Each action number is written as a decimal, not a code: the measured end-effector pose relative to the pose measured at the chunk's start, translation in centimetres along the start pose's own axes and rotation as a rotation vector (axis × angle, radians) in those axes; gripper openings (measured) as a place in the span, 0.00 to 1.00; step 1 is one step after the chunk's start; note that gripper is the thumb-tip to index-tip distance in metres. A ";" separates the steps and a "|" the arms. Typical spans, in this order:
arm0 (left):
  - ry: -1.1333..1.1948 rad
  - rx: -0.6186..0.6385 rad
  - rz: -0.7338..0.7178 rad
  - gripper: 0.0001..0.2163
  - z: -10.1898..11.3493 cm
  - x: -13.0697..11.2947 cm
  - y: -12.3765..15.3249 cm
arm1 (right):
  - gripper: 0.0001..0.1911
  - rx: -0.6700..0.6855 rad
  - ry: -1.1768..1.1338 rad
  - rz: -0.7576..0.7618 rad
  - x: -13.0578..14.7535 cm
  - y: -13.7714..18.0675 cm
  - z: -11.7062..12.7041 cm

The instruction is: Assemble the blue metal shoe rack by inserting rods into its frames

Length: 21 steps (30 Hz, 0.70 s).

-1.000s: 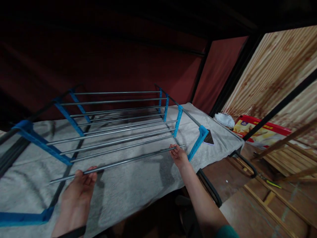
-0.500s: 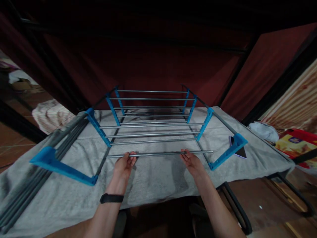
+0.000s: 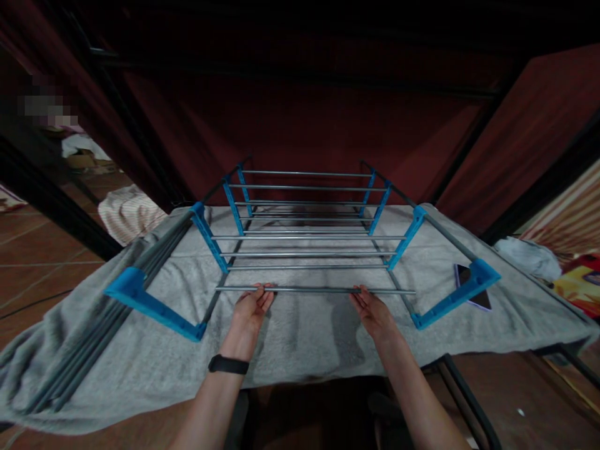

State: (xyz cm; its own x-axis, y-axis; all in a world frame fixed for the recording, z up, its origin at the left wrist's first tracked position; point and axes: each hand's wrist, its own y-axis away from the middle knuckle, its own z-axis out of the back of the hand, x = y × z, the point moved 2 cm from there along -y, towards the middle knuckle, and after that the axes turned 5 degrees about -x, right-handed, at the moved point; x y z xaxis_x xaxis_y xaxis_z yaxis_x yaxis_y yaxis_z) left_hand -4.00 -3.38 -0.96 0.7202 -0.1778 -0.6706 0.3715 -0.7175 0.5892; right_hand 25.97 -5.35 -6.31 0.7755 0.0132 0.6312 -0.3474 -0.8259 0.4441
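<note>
A loose grey metal rod (image 3: 313, 290) runs crosswise in front of me, pinched in both hands. My left hand (image 3: 253, 306) is closed on it left of its middle, and my right hand (image 3: 370, 309) grips it toward the right. The rod lies over the near part of a partly assembled rack, whose blue plastic brackets (image 3: 210, 237) stand on grey side tubes with several metal rods (image 3: 309, 254) spanning between them. The nearest brackets, a left blue one (image 3: 154, 306) and a right blue one (image 3: 457, 297), have no rod between them.
A grey blanket (image 3: 300, 350) covers the surface under the rack. Several spare rods (image 3: 103, 337) lie at the left. A phone (image 3: 473, 287) rests beside the right bracket. Behind stands a dark red panel (image 3: 300, 125). A red and yellow package (image 3: 581, 284) is at far right.
The view has turned a little left, so everything appears shifted right. Both hands still hold the rod in nearly the same place relative to the rack.
</note>
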 end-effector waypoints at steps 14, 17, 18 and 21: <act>-0.017 -0.114 -0.089 0.11 0.9 -3.6 -1.5 | 0.05 -0.062 -0.040 0.042 0.5 -0.5 -0.6; -0.047 -0.135 -0.086 0.10 1.1 -4.4 -1.9 | 0.04 -0.084 -0.050 0.064 1.0 -0.4 -0.7; -0.057 -0.139 -0.082 0.11 1.1 -4.7 -1.9 | 0.04 -0.095 -0.053 0.073 1.3 -0.4 -0.7; -0.090 -0.145 -0.062 0.14 1.3 -5.6 -1.8 | 0.04 -0.121 -0.061 0.108 2.4 -0.5 -0.7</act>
State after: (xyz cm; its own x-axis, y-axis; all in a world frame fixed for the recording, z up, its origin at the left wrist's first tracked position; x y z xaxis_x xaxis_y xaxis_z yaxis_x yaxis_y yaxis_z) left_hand -9.39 -2.00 1.15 0.6403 -0.2001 -0.7416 0.4993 -0.6252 0.5998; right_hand 27.64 -4.51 -4.65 0.7598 -0.1094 0.6409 -0.4885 -0.7466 0.4517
